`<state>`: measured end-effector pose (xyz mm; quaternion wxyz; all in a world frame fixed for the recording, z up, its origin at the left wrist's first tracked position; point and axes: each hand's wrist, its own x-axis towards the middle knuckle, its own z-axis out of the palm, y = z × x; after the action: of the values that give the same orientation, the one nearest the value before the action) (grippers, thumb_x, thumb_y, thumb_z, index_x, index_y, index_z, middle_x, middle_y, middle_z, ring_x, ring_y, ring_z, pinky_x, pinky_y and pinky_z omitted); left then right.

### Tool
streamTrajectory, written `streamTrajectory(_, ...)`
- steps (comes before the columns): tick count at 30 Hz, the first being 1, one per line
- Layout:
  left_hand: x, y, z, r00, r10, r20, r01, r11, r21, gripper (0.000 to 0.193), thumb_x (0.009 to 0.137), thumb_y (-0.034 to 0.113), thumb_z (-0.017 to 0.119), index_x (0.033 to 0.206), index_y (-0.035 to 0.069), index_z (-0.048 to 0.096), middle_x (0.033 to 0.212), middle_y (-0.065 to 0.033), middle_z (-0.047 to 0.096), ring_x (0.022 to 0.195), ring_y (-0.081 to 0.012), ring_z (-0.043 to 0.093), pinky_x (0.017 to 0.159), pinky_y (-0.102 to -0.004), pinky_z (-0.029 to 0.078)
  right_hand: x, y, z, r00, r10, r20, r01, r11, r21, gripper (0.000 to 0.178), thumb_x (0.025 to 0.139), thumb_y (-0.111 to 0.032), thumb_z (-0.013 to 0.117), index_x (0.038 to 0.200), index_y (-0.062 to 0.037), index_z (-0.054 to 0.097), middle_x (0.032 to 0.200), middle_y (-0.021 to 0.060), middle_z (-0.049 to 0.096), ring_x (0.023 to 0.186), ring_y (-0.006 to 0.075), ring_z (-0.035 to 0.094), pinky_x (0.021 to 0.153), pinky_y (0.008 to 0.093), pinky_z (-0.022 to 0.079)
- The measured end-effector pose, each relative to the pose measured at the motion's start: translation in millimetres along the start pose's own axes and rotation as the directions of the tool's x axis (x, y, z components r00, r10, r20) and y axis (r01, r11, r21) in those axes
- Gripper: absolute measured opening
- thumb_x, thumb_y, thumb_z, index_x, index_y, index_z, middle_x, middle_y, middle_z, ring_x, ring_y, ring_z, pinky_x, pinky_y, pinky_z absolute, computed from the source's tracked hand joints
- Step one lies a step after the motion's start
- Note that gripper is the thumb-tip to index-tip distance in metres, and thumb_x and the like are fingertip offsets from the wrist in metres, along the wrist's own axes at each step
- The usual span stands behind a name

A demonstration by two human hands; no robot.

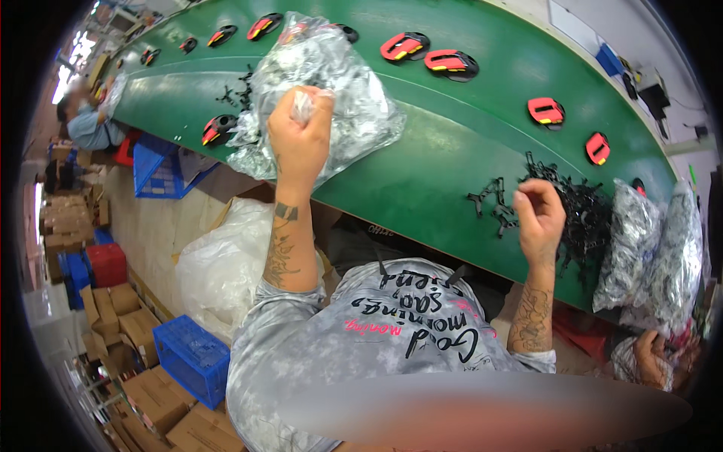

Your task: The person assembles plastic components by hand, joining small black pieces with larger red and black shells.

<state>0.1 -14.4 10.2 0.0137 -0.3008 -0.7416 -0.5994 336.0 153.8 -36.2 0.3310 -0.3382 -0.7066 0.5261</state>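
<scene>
A large clear plastic bag (pixel 354 94), filled with dark parts, rests on the green table. My left hand (pixel 300 139) is closed in a fist round a gathered bit of its film. Farther right, my right hand (pixel 541 222) is curled, with thumb and fingertips drawn together. Whatever it may hold is too small or hidden to make out. Beside it lies a heap of black branched plastic parts (pixel 584 215). A few loose black parts (pixel 493 203) lie just left of that hand.
Red-and-black oval devices (pixel 450 63) are spaced along the green table (pixel 422 143). Two filled clear bags (pixel 631 245) lie at its right end. Blue crates (pixel 194 360) and cardboard boxes (pixel 162 395) stand on the left floor. Another person (pixel 94 124) sits at the far left.
</scene>
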Motion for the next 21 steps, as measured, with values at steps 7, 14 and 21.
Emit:
streamTrajectory(7, -71, 9, 82, 0.848, -0.202, 0.49, 0.375, 0.883, -0.283, 0.034, 0.1, 0.022, 0.072, 0.073, 0.003, 0.065, 0.063, 0.0067, 0.054, 0.056, -0.0018, 0.043, 0.048, -0.0248, 0.034, 10, -38, 72, 0.962, 0.005, 0.274, -0.004, 1.0, -0.006, 0.056, 0.088, -0.025, 0.08, 0.136, -0.0061, 0.058, 0.121, 0.0127, 0.065, 0.104, 0.0218, 0.065, 0.079, 0.0319, 0.054)
streamTrajectory(14, -91, 6, 109, 0.736, -0.173, 0.654, 0.419, 0.876, -0.239, 0.045, 0.109, 0.035, 0.056, 0.087, -0.001, 0.074, 0.062, 0.0058, 0.053, 0.056, -0.0031, 0.044, 0.049, -0.024, 0.034, 13, -5, 62, 0.992, -0.107, -0.065, 0.075, 0.927, -0.369, 0.047, 0.084, -0.017, 0.077, 0.122, 0.0012, 0.057, 0.11, 0.0185, 0.061, 0.094, 0.0315, 0.064, 0.086, 0.0408, 0.054)
streamTrajectory(21, -91, 17, 110, 0.617, -0.122, 0.777, 0.402, 0.898, -0.178, 0.044, 0.108, 0.032, 0.056, 0.11, -0.008, 0.072, 0.061, -0.0022, 0.058, 0.057, -0.008, 0.05, 0.058, -0.0302, 0.048, -1, -19, 69, 0.996, 0.055, 0.071, -0.038, 0.975, -0.217, 0.036, 0.088, -0.011, 0.072, 0.117, -0.0034, 0.052, 0.083, 0.0127, 0.065, 0.072, 0.0283, 0.066, 0.069, 0.0399, 0.054)
